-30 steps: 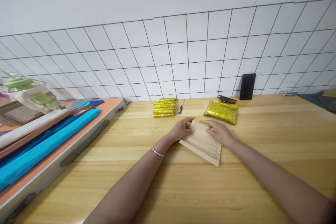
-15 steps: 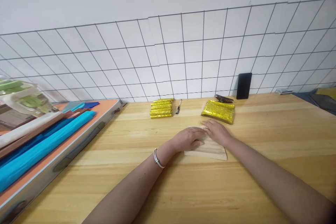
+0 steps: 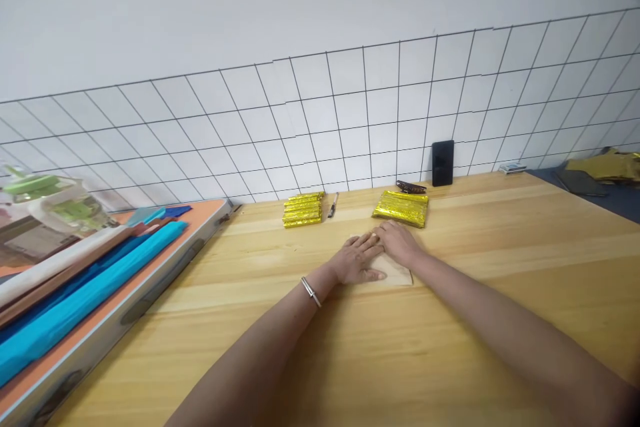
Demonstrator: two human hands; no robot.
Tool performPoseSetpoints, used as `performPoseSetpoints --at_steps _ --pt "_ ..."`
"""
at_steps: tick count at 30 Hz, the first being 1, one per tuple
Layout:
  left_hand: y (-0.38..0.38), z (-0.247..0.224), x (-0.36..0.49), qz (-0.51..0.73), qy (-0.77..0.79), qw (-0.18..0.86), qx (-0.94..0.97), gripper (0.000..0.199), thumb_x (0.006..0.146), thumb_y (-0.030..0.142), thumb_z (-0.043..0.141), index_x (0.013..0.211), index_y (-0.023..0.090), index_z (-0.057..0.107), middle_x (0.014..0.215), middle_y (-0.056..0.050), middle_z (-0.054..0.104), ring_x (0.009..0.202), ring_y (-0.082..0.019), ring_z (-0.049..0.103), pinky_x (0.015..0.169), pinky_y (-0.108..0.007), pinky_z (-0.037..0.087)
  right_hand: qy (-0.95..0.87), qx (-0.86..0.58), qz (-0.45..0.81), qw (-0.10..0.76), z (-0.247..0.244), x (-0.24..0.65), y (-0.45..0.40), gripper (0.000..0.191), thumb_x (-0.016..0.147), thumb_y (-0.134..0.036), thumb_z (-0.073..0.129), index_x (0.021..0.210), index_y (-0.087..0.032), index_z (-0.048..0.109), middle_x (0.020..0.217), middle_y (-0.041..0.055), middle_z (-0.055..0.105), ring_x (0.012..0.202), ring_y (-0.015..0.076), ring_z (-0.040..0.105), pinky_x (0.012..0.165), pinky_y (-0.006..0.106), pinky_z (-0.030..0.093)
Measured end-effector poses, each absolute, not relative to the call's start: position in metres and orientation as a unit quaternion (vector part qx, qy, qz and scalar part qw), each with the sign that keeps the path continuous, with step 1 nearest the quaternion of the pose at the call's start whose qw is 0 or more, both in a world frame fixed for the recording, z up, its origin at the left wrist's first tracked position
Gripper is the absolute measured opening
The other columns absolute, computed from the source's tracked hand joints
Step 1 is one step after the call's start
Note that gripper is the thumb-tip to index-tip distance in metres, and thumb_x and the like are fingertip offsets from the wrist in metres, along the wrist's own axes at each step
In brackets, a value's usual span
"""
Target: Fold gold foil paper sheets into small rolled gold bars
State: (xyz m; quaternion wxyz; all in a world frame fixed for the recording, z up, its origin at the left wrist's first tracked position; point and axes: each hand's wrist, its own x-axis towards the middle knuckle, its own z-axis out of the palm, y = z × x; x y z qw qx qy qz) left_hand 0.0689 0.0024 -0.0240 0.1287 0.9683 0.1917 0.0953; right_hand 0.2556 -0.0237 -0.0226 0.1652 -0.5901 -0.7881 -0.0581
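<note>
A pale tan sheet of paper (image 3: 397, 272) lies on the wooden table, mostly covered by my hands. My left hand (image 3: 357, 259), with a silver bracelet at the wrist, rests flat on its left part, fingers spread and thumb apart. At its far edge, my right hand (image 3: 396, 240) has its fingers pressed together on the paper, close to my left fingertips. Just beyond my right hand is a gold foil bundle (image 3: 401, 208). Another stack of gold foil strips (image 3: 303, 210) lies farther left, with a pen (image 3: 333, 205) beside it.
A black phone (image 3: 443, 163) leans against the tiled wall, near a dark clip-like object (image 3: 411, 187). On the left, an orange-topped box (image 3: 213, 212) carries rolls of blue (image 3: 115, 290), brown and white material. Dark cloth (image 3: 590, 190) lies at the far right.
My left hand has flattened, with its fingers spreading across the paper. Less of the paper shows. My right hand stays at its far edge. The camera view has shifted.
</note>
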Motion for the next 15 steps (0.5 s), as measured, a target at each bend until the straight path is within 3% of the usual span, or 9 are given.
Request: performPoseSetpoints --at_steps 4,8,12,15 --pt "0.002 -0.032 0.071 0.105 0.245 0.152 0.952 0.078 0.070 0.069 0.053 0.136 0.031 0.035 0.150 -0.007 0.018 0.138 -0.032 0.011 0.109 -0.049 0.007 -0.797 -0.578 -0.067 0.163 -0.017 0.254 -0.028 0.022 0.089 -0.023 0.044 0.102 -0.018 0.062 0.106 0.0123 0.057 0.108 0.0257 0.041 0.093 0.040 0.027" --pt "0.003 -0.043 0.075 0.137 0.303 0.164 0.929 0.079 0.066 0.070 0.056 0.133 0.031 0.040 0.148 -0.008 0.024 0.137 -0.032 0.014 0.108 -0.049 0.006 -0.806 -0.567 -0.048 0.166 -0.017 0.250 -0.030 0.023 0.088 -0.023 0.046 0.103 -0.019 0.063 0.105 0.0105 0.060 0.106 0.0236 0.044 0.093 0.037 0.029" --pt "0.006 -0.053 0.079 0.149 0.335 0.159 0.917 0.080 0.068 0.069 0.056 0.133 0.026 0.039 0.148 -0.012 0.023 0.137 -0.033 0.011 0.108 -0.051 0.003 -0.798 -0.574 -0.019 0.184 -0.025 0.242 -0.033 0.033 0.092 -0.023 0.036 0.117 -0.017 0.056 0.115 0.0105 0.059 0.109 0.0215 0.047 0.095 0.036 0.030" --pt "0.012 -0.058 0.080 0.157 0.357 0.155 0.908 0.083 0.069 0.066 0.056 0.136 0.021 0.036 0.148 -0.016 0.021 0.137 -0.035 0.010 0.107 -0.053 0.000 -0.800 -0.570 0.007 0.185 -0.032 0.237 -0.038 0.043 0.094 -0.034 0.029 0.130 -0.019 0.045 0.132 0.0094 0.050 0.120 0.0211 0.042 0.100 0.037 0.028"
